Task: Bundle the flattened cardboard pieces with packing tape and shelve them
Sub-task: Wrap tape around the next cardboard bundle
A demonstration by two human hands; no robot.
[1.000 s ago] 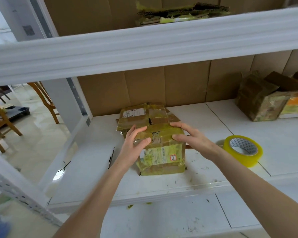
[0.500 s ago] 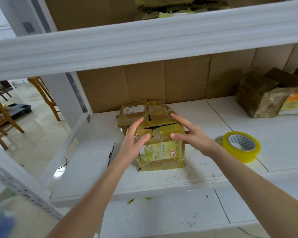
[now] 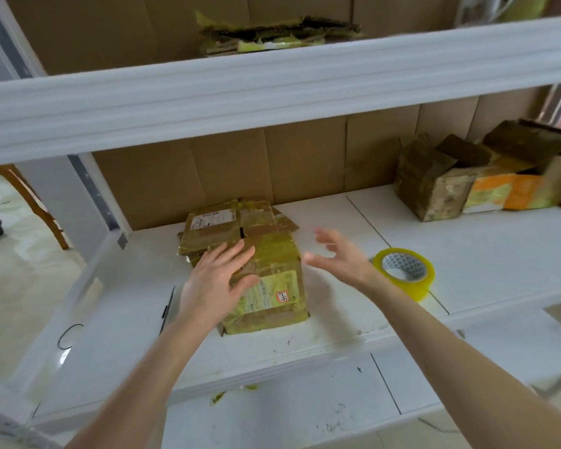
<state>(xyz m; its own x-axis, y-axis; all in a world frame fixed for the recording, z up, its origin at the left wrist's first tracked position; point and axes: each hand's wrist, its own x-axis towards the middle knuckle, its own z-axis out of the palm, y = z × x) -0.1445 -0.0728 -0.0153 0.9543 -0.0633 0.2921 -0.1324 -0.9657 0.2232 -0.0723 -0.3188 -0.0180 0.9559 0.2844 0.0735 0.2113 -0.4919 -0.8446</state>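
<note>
A stack of flattened cardboard pieces [image 3: 272, 264], wrapped in yellowish tape and bearing labels, lies on the white middle shelf [image 3: 337, 322]. My left hand [image 3: 216, 280] lies flat on the left side of the stack with its fingers spread. Just right of the stack hovers my right hand [image 3: 340, 257], open with fingers splayed and touching nothing. A roll of yellow packing tape [image 3: 404, 273] lies flat on the shelf to the right of that hand.
An upper shelf beam [image 3: 272, 89] crosses the view, with another cardboard bundle [image 3: 272, 37] on it. Worn boxes [image 3: 467, 179] stand at the back right of the middle shelf. A black pen [image 3: 167, 309] lies left of the stack. Wooden chair legs [image 3: 30, 202] are at far left.
My right hand has lifted off the stack and moved right, fingers spread. My left hand has slid from the stack's edge onto its top.
</note>
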